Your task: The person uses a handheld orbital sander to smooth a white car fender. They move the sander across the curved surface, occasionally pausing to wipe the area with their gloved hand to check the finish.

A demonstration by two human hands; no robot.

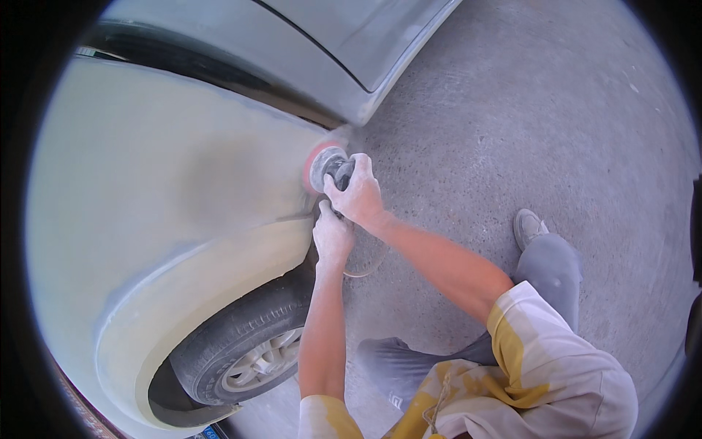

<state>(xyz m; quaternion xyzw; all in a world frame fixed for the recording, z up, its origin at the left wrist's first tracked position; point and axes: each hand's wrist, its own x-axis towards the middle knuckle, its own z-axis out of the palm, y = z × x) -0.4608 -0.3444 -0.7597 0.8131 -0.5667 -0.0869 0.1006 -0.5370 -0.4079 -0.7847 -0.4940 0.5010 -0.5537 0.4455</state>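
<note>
A dusty orbital sander [334, 167] with a pink-red disc lies against the front edge of a car fender [183, 161], close to the door gap. My right hand [360, 192] is wrapped around the sander's dark head from above. Just below it, my left hand [333, 233] is closed around the sander's rear grip, which is mostly hidden by the fingers. Pale dust coats both hands. The fender has a cream-beige coat with a darker smudge in its middle, and a bluish-white ridge runs along the wheel arch [146, 285].
Below the arch sits a black tyre [248, 344] with a silver rim. A grey car door [329, 44] is beyond the fender. A thin pale hose [362, 274] loops under my hands. My shoe [528, 227] rests on the grey concrete floor [548, 110].
</note>
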